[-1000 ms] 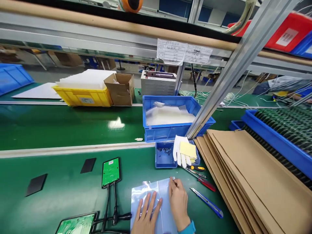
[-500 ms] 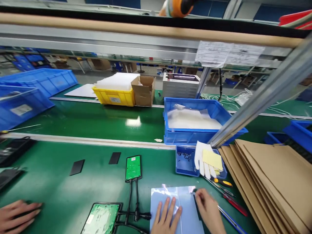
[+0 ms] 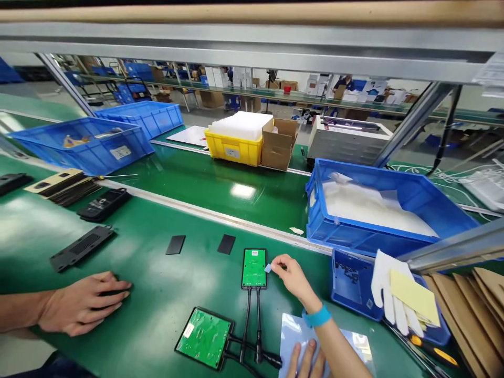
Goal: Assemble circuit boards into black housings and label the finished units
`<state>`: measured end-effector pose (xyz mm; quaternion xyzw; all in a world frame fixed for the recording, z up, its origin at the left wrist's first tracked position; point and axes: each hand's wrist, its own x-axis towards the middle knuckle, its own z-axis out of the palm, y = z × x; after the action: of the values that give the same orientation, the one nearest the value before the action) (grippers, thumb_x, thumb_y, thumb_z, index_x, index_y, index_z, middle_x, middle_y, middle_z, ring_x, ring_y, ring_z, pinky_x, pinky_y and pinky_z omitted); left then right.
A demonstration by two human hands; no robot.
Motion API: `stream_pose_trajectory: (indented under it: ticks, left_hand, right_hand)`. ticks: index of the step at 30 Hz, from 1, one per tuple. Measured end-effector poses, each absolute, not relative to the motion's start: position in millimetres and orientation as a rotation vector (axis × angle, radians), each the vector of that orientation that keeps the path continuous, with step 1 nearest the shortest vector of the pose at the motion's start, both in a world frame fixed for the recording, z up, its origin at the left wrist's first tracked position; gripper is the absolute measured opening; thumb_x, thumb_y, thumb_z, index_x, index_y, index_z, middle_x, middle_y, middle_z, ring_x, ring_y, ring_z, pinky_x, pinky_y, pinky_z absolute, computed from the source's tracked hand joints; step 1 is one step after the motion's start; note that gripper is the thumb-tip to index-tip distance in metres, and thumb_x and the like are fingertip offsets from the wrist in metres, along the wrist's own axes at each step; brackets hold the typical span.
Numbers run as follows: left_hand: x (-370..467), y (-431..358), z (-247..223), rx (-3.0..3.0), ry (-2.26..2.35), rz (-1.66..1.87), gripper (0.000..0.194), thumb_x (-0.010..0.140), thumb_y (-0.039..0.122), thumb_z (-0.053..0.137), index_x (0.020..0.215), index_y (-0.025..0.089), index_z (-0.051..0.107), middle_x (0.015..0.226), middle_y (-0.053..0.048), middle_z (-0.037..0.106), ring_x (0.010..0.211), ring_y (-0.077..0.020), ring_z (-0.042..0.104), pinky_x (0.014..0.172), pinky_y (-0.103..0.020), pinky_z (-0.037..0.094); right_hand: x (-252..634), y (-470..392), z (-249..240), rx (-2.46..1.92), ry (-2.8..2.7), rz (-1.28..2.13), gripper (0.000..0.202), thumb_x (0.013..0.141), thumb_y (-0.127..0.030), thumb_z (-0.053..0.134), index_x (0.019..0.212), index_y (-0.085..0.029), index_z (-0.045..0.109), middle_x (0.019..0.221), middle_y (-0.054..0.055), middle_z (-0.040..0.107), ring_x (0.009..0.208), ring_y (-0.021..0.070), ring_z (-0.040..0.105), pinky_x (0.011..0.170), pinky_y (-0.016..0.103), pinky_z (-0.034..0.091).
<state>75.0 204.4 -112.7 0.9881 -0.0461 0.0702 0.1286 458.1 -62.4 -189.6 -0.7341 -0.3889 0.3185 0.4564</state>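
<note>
My right hand [image 3: 289, 275], with a blue band on its wrist, pinches a small pale-blue piece [image 3: 268, 268] at the right edge of the small green circuit board [image 3: 254, 268]. Flat on the light-blue sheet [image 3: 289, 331] lies my left hand [image 3: 305, 362], fingers spread and partly cut off by the bottom edge. Black cables [image 3: 259, 320] run from the small board down to a larger green circuit board [image 3: 207, 336]. Two black rectangular pads [image 3: 175, 244] sit left of the small board.
Another person's hand [image 3: 88, 303] rests on the table at left. Black housings [image 3: 82, 247] lie beyond it. On the right are a blue bin of white sheets [image 3: 374, 231], a small screw tray [image 3: 352, 283], white gloves [image 3: 389, 294], tools and cardboard [image 3: 468, 310]. A metal shelf crosses above.
My right hand has moved from the sheet's upper right corner up and left to the small board, now holding the pale-blue piece. The camera view has shifted left.
</note>
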Motion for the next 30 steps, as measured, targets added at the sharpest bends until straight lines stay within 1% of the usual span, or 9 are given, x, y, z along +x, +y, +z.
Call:
stream_pose_trajectory:
  ticks: [1, 4, 9, 12, 14, 16, 20, 26, 30]
  left_hand:
    - [61, 227, -116, 2.846, -0.18, 0.003, 0.051, 0.084, 0.05, 0.028, 0.087, 0.028, 0.074, 0.092, 0.006, 0.076, 0.085, -0.0208, 0.071, 0.07, -0.041, 0.054]
    - [40, 254, -136, 2.729, -0.078, -0.243, 0.046, 0.079, 0.047, 0.036, 0.101, 0.029, 0.072, 0.108, 0.003, 0.07, 0.101, -0.0268, 0.061, 0.082, -0.05, 0.045]
    - [27, 253, -163, 2.654, 0.043, -0.184, 0.049, 0.079, 0.05, 0.033, 0.098, 0.028, 0.073, 0.104, 0.003, 0.074, 0.098, -0.0273, 0.065, 0.081, -0.051, 0.046]
    - [20, 256, -172, 2.713, 0.041, 0.043, 0.051, 0.082, 0.052, 0.031, 0.089, 0.026, 0.075, 0.095, 0.004, 0.077, 0.091, -0.024, 0.07, 0.079, -0.047, 0.049]
    - [18, 259, -173, 2.812, -0.18, 0.158, 0.046, 0.085, 0.043, 0.032, 0.096, 0.026, 0.073, 0.1, 0.004, 0.076, 0.094, -0.0226, 0.069, 0.08, -0.045, 0.049]
    - [18, 261, -172, 2.868, -0.327, 0.059, 0.044, 0.087, 0.038, 0.031, 0.105, 0.028, 0.07, 0.107, 0.002, 0.074, 0.1, -0.0234, 0.066, 0.082, -0.045, 0.05]
    - [18, 263, -173, 2.806, -0.088, -0.164, 0.057, 0.086, 0.054, 0.024, 0.095, 0.027, 0.074, 0.097, -0.003, 0.077, 0.098, -0.0239, 0.069, 0.084, -0.042, 0.053]
    - [10, 267, -178, 2.696, 0.114, -0.004, 0.064, 0.081, 0.063, 0.021, 0.075, 0.029, 0.075, 0.087, -0.005, 0.078, 0.103, -0.023, 0.067, 0.086, -0.042, 0.053]
    - [8, 270, -179, 2.699, -0.015, -0.175, 0.053, 0.084, 0.053, 0.026, 0.103, 0.032, 0.071, 0.108, 0.001, 0.074, 0.106, -0.0263, 0.065, 0.089, -0.049, 0.049]
  right_hand:
    - [462, -54, -193, -1.824, -0.975, 0.798, 0.019, 0.078, -0.03, 0.053, 0.069, -0.017, 0.062, 0.076, 0.003, 0.058, 0.065, 0.0149, 0.053, 0.062, 0.028, 0.044]
    - [472, -37, -198, -1.861, -1.04, 0.842, 0.018, 0.078, -0.027, 0.054, 0.069, -0.016, 0.065, 0.073, 0.002, 0.058, 0.063, 0.0142, 0.052, 0.062, 0.028, 0.042]
    - [481, -23, -197, -1.923, -1.156, 0.88, 0.014, 0.075, -0.022, 0.059, 0.067, -0.015, 0.069, 0.073, 0.002, 0.059, 0.066, 0.0152, 0.052, 0.065, 0.029, 0.04]
    - [482, -21, -196, -1.96, -1.191, 0.878, 0.015, 0.076, -0.022, 0.058, 0.067, -0.015, 0.069, 0.074, 0.003, 0.059, 0.066, 0.0154, 0.052, 0.064, 0.028, 0.039]
    - [482, -20, -197, -1.977, -1.204, 0.874, 0.015, 0.076, -0.022, 0.058, 0.068, -0.016, 0.069, 0.075, 0.003, 0.059, 0.067, 0.0156, 0.052, 0.065, 0.028, 0.039]
    - [483, -20, -199, -1.991, -1.209, 0.872, 0.014, 0.076, -0.022, 0.058, 0.068, -0.016, 0.069, 0.076, 0.003, 0.06, 0.067, 0.0158, 0.053, 0.065, 0.028, 0.039]
    - [483, -19, -202, -2.002, -1.206, 0.868, 0.014, 0.075, -0.023, 0.06, 0.067, -0.017, 0.069, 0.078, 0.004, 0.061, 0.068, 0.0163, 0.054, 0.066, 0.028, 0.04]
    - [484, -19, -202, -1.97, -1.178, 0.893, 0.014, 0.075, -0.025, 0.059, 0.067, -0.017, 0.067, 0.076, 0.003, 0.061, 0.067, 0.0161, 0.054, 0.065, 0.028, 0.04]
    - [483, -21, -197, -1.903, -1.159, 0.947, 0.017, 0.08, -0.027, 0.055, 0.071, -0.017, 0.065, 0.073, 0.001, 0.062, 0.068, 0.0155, 0.056, 0.065, 0.027, 0.042]
